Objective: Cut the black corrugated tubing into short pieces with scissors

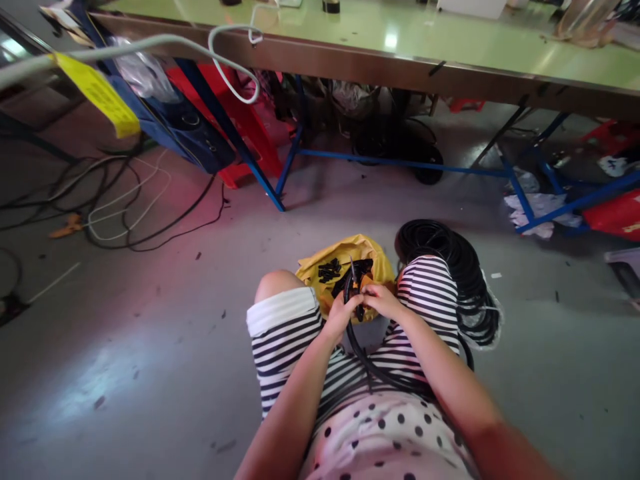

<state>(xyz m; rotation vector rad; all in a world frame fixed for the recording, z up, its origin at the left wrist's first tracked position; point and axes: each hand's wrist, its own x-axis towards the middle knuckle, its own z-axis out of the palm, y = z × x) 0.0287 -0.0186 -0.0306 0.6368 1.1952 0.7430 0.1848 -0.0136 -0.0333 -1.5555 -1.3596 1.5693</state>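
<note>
2 bare hands, the left hand (343,313) and the right hand (384,301), come together above the near rim of an open yellow bag (345,248), which sits between the knees. The left hand is closed around a black tube (353,340), gripped near its upper bend; from this grip the tube runs down toward the body and across the lap to the right. The right hand has its fingers bent beside the left fingertips; whether the 2 hands touch, and what the right hand grips, cannot be told. A pointed tool (355,280) with an orange part stands between the hands, tip directed toward the bag's far rim; which hand bears it is unclear. Short black pieces (329,270) lie inside the bag, near its left rim, beyond the left hand.

A coil of black tubing (435,243) rests on the floor (190,320), just right of the bag's right rim and beside the right knee, partly in clear plastic.

Farther off, a green tabletop (360,30) spans the upper margin. A white cable (233,77) hangs over its front edge toward the left; a blue frame (400,162) supports it, with a red stool (257,143) below its left part.
</note>
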